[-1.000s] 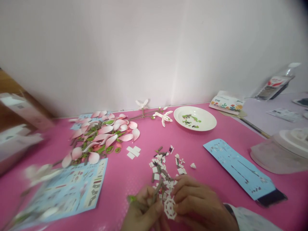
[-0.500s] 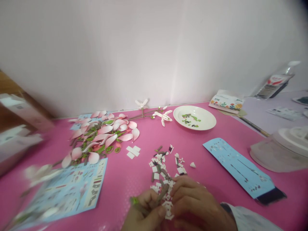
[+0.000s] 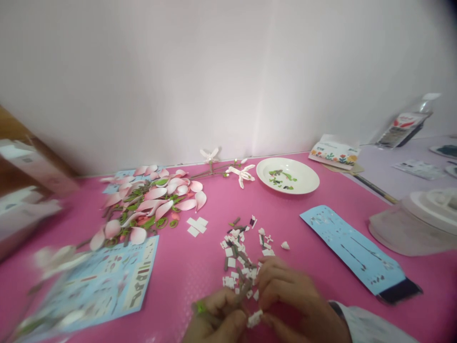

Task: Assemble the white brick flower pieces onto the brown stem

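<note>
At the bottom centre my left hand (image 3: 217, 317) is closed round a brown stem (image 3: 244, 291) with a bright green piece (image 3: 201, 306) at its left end. My right hand (image 3: 293, 297) is beside it, its thumb and fingers pinching a small white piece (image 3: 254, 318) near the left fingertips. Small white and brown pieces (image 3: 232, 262) lie scattered just beyond both hands. A loose white piece (image 3: 285, 245) sits to the right of them.
Pink petals (image 3: 155, 193) are heaped at the left above a blue sheet (image 3: 103, 278). A white plate (image 3: 307, 180) holds green bits. On the right are a blue booklet (image 3: 352, 247), a translucent tub (image 3: 407, 226) and a bottle (image 3: 405, 124). White squares (image 3: 197, 226) lie centrally.
The white piece between my hands has turned and moved slightly right, and my right fingertips now pinch it. My left hand still holds the stem.
</note>
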Demonstrator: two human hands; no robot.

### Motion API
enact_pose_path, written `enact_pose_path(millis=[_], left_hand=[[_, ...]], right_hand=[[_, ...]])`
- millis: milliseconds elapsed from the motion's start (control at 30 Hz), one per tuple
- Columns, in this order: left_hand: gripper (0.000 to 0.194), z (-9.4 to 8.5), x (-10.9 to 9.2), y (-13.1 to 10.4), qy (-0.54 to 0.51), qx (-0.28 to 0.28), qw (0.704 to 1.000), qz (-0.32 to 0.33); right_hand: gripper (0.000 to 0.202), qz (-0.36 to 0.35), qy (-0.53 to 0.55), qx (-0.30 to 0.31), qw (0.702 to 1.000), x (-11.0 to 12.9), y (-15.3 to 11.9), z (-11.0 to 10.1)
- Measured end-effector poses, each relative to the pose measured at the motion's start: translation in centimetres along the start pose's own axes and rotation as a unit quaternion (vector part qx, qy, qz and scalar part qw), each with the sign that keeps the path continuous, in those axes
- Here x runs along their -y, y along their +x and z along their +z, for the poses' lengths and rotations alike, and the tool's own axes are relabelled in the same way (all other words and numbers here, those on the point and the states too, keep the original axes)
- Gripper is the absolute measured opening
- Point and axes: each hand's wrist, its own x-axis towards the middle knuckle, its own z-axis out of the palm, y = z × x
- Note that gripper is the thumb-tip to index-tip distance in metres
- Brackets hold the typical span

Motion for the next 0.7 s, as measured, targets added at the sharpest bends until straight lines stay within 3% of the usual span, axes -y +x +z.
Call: enact_pose_path(millis=[333,533,700], left_hand=[[0.034,-0.8,0.1,0.3,-0.053,-0.088,0.995,0.015],[0.040,-0.4,-0.4,0.4,-0.031,-0.097,0.994,0.050],[0.031,-0.6,-0.5,0.4,-0.014,-0.094,0.993,0.072]], right_hand=[[0.016,0.003,-0.141,0.080,0.987,0.2,0.2,0.2],[0.015,0.011,-0.154,0.082,0.985,-0.3,0.2,0.4],[0.018,0.082,-0.174,0.031,0.981,-1.1,-0.3,0.3]])
